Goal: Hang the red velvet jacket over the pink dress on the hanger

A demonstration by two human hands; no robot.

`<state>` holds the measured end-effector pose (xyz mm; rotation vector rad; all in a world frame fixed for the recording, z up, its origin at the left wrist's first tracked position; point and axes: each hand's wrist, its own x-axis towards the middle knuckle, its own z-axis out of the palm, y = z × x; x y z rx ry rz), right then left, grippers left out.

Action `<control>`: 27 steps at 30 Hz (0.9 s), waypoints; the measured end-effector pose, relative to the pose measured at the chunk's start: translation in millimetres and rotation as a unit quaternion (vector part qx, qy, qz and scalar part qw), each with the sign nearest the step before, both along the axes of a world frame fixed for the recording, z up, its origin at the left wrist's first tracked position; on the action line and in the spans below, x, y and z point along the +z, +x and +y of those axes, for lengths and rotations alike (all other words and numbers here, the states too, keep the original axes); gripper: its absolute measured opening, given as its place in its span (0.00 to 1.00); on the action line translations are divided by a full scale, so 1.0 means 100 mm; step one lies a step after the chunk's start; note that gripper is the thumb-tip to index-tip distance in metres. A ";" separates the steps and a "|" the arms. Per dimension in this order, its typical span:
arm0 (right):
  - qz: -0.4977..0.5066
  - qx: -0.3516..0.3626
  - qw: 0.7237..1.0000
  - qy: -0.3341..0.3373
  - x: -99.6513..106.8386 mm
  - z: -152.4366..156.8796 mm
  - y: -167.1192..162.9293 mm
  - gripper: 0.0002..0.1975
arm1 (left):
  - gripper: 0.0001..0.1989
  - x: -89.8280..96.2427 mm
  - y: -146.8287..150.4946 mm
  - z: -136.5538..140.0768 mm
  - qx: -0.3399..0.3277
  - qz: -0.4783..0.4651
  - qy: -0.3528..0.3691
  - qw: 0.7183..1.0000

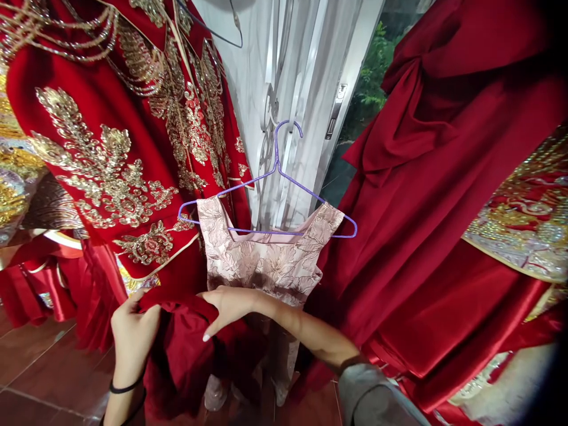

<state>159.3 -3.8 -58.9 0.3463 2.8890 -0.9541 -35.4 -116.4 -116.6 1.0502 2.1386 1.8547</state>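
A dark red cloth garment (pixel 181 343) hangs bunched between my hands, low in front of me. My left hand (pixel 133 328) grips its upper left edge, thumb on top. At the garment's upper right, my right hand (pixel 233 307) holds the edge, with the thumb pointing down over the cloth and the other fingers partly hidden behind it. Just beyond my right hand, a pale pink floral dress (pixel 266 263) hangs by its straps on a purple hanger (pixel 277 168). My right forearm crosses in front of this dress.
On the left hangs a red jacket (pixel 146 118) with gold sequin embroidery. A long dark red gown (pixel 399 207) hangs on the right, beside a beaded red and gold garment (pixel 528 207). White panels (pixel 252 71) and a door frame (pixel 350 89) stand behind. Brown tiles (pixel 35 373) cover the floor.
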 end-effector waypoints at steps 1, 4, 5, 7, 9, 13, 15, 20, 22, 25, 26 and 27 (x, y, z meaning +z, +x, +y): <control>-0.009 0.011 1.000 0.021 0.03 0.01 -0.07 0.29 | 0.15 0.03 0.01 -0.03 0.021 0.021 0.023 0.999; -0.016 -0.058 0.987 0.151 0.22 0.04 -0.29 0.17 | 0.11 0.21 0.05 -0.11 0.060 0.058 0.083 0.993; -0.008 -0.083 0.977 0.194 0.32 0.05 -0.36 0.17 | 0.10 0.28 0.06 -0.14 0.074 0.057 0.091 0.991; 0.037 -0.105 0.957 0.269 0.54 0.06 -0.47 0.18 | 0.15 0.42 0.07 -0.21 0.101 0.043 0.085 0.990; 0.114 -0.081 0.921 0.363 0.76 0.07 -0.57 0.19 | 0.26 0.53 0.08 -0.27 0.097 0.016 0.036 0.995; 0.214 -0.004 0.829 0.516 1.00 0.08 -0.73 0.21 | 0.29 0.61 0.08 -0.32 0.050 -0.043 -0.054 0.996; 0.208 0.033 0.814 0.542 1.02 0.11 -0.80 0.24 | 0.23 0.61 0.08 -0.30 0.063 -0.055 -0.031 0.996; 0.203 0.123 0.786 0.570 1.01 0.24 -0.85 0.24 | 0.20 0.56 0.02 -0.19 0.090 -0.045 0.066 0.993; 0.179 0.095 0.809 0.552 1.04 0.27 -0.82 0.23 | 0.21 0.55 -0.01 -0.16 0.103 0.042 0.127 0.986; 0.158 0.072 0.846 0.505 1.11 0.25 -0.76 0.22 | 0.22 0.58 -0.07 -0.12 0.164 0.233 0.205 0.937; 0.156 0.074 0.852 0.495 1.13 0.23 -0.74 0.21 | 0.23 0.60 -0.07 -0.11 0.180 0.277 0.207 0.921; 0.154 0.075 0.856 0.488 1.14 0.22 -0.73 0.20 | 0.23 0.62 -0.08 -0.11 0.186 0.307 0.193 0.913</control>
